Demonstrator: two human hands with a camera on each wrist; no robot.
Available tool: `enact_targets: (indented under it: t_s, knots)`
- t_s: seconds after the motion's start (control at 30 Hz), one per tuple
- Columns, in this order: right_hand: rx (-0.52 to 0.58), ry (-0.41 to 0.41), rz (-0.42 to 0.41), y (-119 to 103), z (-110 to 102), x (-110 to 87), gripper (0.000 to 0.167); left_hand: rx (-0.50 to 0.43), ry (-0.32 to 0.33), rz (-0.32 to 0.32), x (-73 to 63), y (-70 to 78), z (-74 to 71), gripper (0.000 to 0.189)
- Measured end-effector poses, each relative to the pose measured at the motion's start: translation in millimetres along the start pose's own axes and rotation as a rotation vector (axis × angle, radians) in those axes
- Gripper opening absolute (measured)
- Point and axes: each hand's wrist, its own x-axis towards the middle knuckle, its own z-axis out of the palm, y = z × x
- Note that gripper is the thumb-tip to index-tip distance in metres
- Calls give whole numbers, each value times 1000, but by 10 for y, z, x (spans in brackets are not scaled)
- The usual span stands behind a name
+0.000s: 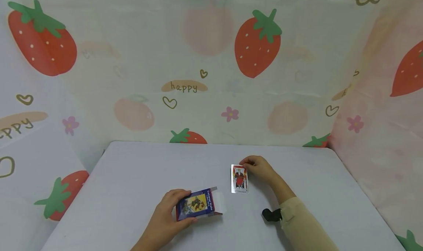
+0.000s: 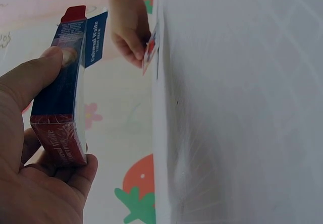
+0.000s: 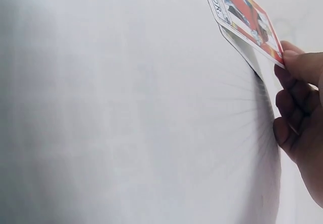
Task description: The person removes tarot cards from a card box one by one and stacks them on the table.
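The head view shows a red picture card (image 1: 239, 179) at the white table (image 1: 132, 170), a bit right of the middle. The right hand (image 1: 261, 169) pinches its top corner. In the right wrist view, it tips up over what looks like another card (image 3: 243, 47). Nearer the person, the left hand (image 1: 166, 213) grips a blue box (image 1: 195, 205), its end flaps open. Behind hangs a strawberry cloth (image 1: 211, 115).
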Motion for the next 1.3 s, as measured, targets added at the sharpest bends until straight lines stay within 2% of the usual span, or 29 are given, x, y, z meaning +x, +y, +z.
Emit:
enact_targets:
  t_s: [0.47,1.3]
  knots:
    - [-39,12,58,17,65,58,12,-22,-15,-14,5,9,-10,70]
    - [-96,31,76,7,84,49,12,-41,-19,-2,-8,10,-21,70]
